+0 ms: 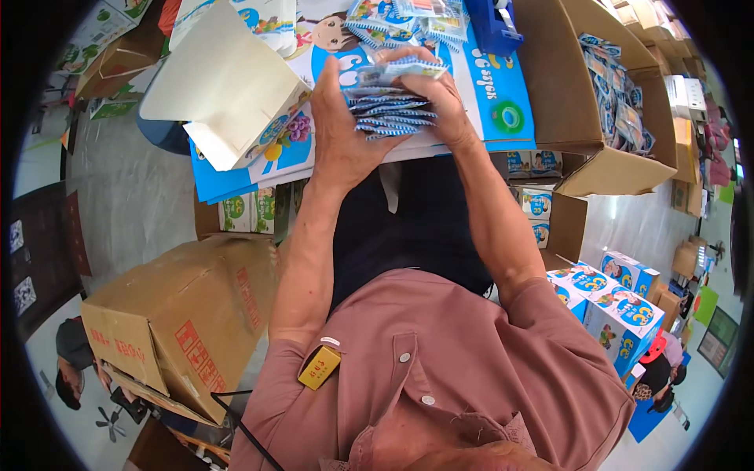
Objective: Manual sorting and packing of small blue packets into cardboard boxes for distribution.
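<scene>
A stack of small blue-and-white sachets [393, 110] is held between my two hands above the near edge of the table. My left hand [339, 129] grips the stack's left side, its thumb pointing up. Around the right and far side wraps my right hand [446, 102], with its fingers over the top sachets. Just left of my left hand lies an open white carton [228, 78], its flaps spread and its pale inside showing. Beyond my hands, more loose sachets [408, 23] are heaped on the printed blue-and-white table sheet [479, 118].
A green tape roll [509, 117] and a blue tape dispenser [496, 27] sit at the table's right. Beside them an open cardboard box [565, 86] holds many sachets. A large cardboard box [181, 314] stands at left, printed cartons [613, 306] at right. Other people are in the background.
</scene>
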`<state>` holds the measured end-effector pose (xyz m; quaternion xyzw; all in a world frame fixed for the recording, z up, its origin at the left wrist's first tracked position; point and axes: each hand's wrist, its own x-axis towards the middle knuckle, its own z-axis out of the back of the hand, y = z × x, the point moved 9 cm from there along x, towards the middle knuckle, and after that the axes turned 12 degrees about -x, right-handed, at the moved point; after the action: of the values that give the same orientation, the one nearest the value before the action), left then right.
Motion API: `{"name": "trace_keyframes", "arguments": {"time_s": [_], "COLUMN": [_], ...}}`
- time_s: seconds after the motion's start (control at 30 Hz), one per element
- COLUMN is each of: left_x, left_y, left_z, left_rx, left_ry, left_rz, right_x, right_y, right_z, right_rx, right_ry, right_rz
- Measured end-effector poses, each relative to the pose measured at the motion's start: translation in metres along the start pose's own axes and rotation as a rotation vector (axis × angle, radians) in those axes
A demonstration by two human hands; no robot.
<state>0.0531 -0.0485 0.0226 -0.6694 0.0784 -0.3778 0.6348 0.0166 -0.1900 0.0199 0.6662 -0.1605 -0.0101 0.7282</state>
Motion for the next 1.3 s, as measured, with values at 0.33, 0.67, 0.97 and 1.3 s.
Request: {"name": "trace_keyframes", "arguments": {"time_s": [0.33,0.67,0.97,1.3], "left_x": [0.003,-0.002,0.003,-0.003], "left_y": [0.01,0.023,0.017,-0.108], "left_z": [-0.009,-0.015,-0.011,0.038], "left_rx": [-0.182,-0.283,-0.247,0.058], "left_ry": [0.078,0.163,0.087,-0.252], "left_rz": [0.119,0.242,0.139,-0.087], "right_x": [-0.003,-0.001,-0.002,0.015], "right_y": [-0.011,0.005,-0.008,0.056], "right_z": [-0.004,-0.014,-0.029,-0.025], "right_rx": [0.254,-0.013,0.247,0.822], "right_ry": [0.004,0.05,0.129,0.177], "right_rz": [-0.077,-0.195,-0.085,-0.108]}}
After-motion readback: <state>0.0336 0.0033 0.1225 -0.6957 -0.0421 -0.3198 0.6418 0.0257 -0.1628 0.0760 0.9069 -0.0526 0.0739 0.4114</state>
